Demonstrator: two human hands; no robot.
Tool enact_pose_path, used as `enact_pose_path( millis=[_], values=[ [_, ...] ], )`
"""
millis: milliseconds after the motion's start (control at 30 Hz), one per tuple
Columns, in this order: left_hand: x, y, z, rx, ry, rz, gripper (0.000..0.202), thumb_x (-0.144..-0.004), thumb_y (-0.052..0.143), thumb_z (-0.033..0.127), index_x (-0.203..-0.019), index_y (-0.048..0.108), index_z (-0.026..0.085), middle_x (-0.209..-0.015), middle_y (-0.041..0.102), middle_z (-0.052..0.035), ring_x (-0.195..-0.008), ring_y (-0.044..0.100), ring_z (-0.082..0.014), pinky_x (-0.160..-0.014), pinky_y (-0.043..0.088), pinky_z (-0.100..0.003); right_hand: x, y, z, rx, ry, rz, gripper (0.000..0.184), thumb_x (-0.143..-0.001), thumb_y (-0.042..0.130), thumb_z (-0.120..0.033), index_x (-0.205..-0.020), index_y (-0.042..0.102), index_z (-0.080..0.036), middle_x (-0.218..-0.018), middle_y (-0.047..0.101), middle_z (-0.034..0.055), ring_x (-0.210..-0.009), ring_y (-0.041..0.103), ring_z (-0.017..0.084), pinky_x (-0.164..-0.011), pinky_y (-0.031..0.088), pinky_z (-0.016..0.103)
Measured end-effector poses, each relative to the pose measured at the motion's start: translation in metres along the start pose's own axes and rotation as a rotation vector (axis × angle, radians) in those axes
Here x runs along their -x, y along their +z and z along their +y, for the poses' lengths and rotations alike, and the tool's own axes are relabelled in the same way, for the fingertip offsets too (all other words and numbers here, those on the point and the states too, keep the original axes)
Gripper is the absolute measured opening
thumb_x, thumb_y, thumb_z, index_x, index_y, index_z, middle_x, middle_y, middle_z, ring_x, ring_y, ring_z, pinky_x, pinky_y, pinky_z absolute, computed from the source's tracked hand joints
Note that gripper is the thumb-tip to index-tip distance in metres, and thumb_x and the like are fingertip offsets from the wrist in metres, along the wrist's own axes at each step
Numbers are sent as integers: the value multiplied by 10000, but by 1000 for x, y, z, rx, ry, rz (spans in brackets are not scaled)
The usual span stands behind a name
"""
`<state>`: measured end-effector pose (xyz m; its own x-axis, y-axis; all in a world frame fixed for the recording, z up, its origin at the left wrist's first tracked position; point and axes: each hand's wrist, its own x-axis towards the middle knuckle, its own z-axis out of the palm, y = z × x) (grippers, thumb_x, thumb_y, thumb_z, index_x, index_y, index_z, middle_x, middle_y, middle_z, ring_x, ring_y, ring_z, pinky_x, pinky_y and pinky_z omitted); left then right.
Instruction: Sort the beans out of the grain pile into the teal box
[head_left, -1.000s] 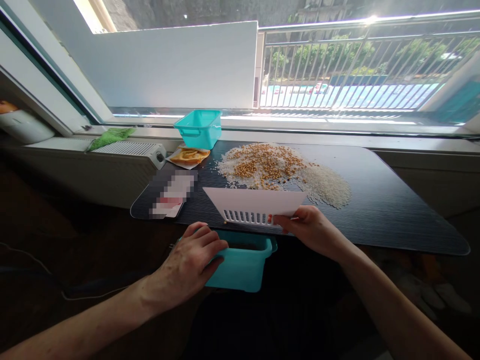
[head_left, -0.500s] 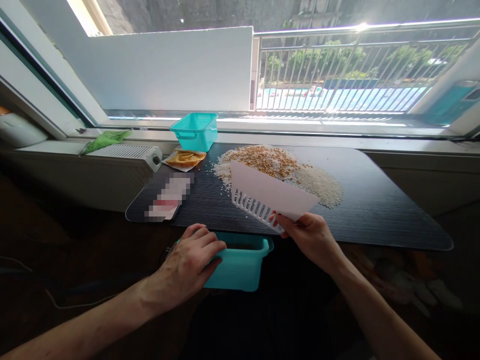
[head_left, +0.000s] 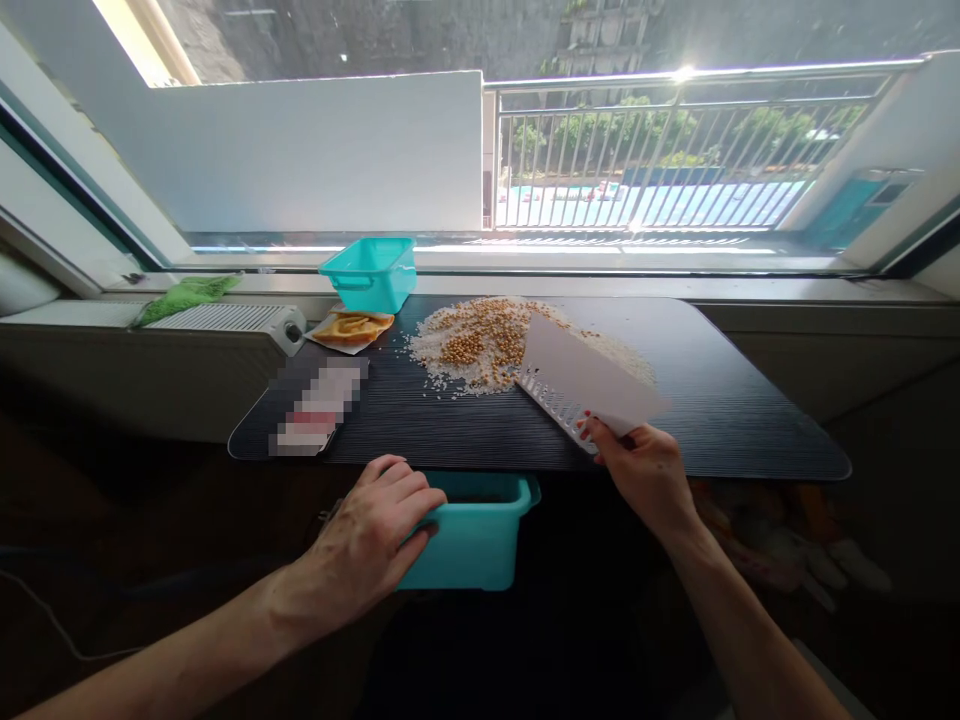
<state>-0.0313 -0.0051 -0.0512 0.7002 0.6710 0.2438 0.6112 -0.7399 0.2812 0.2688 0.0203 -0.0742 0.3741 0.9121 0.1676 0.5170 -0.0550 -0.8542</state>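
At the near edge of the black ribbed table mat (head_left: 750, 430), the left hand (head_left: 367, 545) wraps tight round a teal plastic tub (head_left: 472, 540), so the tub sits just under the edge and does not drop. The right hand (head_left: 645, 470) pinches one corner of a white plastic scraper with slots (head_left: 585, 385). The scraper is tilted, and its slotted edge seems to touch the mat beside the pile of white rice and yellow beans (head_left: 472, 345).

Bright window backlight, railing glare, dim foreground, warped edges

Black mat (head_left: 750, 430) with grain pile (head_left: 472, 345)
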Motion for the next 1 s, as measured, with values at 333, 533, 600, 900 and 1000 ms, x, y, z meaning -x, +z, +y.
enact_pose_path(
  millis=[333,533,600,900,1000],
  values=[
    [-13,9,7,41,23,30,169,-866,480,133,-969,596,199,-847,610,-19,-834,544,-176,-962,370,-424,-30,-31,-3,20,-56,75,252,-729,599,-393,-704,705,-165,-638,697,25,-501,608,150,-499,476,247],
    [-20,9,12,79,30,2,149,-875,483,138,-962,587,199,-825,586,-19,-831,516,-184,-949,359,-418,-40,-31,-2,76,-61,59,298,-731,602,-406,-810,730,-149,-666,708,36,-538,627,162,-550,484,264],
    [-21,8,12,80,30,-6,151,-875,483,134,-963,587,198,-824,584,-18,-832,510,-185,-946,355,-419,-43,-30,2,132,-75,39,327,-735,599,-427,-803,732,-136,-630,695,40,-544,626,171,-545,470,268],
    [-21,8,12,67,48,9,150,-890,467,153,-956,598,187,-831,606,-21,-812,529,-176,-964,350,-428,-31,-31,-17,47,-77,-27,269,-725,616,-408,-745,726,-163,-588,670,9,-508,598,150,-487,463,246],
    [-20,8,12,63,37,-4,141,-892,467,149,-941,592,193,-840,610,-21,-821,527,-183,-972,336,-436,-30,-31,-20,-4,-63,-46,250,-716,628,-403,-721,726,-173,-610,684,18,-504,600,146,-477,469,242]
  ],
)
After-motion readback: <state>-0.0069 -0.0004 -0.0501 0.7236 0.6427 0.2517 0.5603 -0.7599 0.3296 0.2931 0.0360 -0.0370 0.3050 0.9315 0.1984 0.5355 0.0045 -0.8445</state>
